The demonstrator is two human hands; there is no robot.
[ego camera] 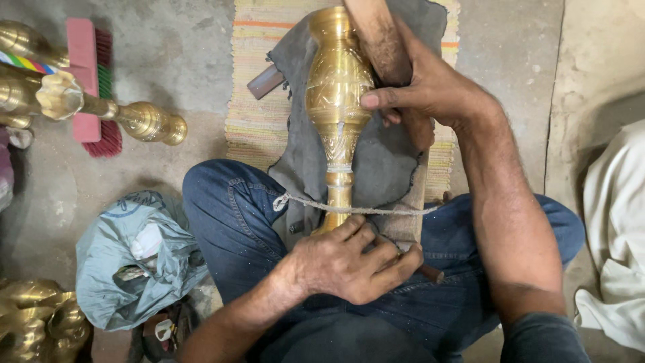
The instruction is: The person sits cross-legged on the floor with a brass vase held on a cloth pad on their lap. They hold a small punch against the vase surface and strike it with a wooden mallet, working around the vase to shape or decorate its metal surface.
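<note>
Both hands were on a shiny gold vase (338,101) that lay on a gray cloth (376,161). Left hand (349,262) was curled around the vase's bottom end and a brown stick (426,271). Right hand (420,91) pressed its thumb on the fat middle. A string (376,210) crossed the thin neck between the hands. Far left of the hands lay a pink brush (91,81).

The base of the brass vase (338,101) was hidden under the left hand (349,262). The top edge cropped its mouth. Only the handle end of the tool (430,272) showed. The plastic bag's (134,255) contents were indistinct.
</note>
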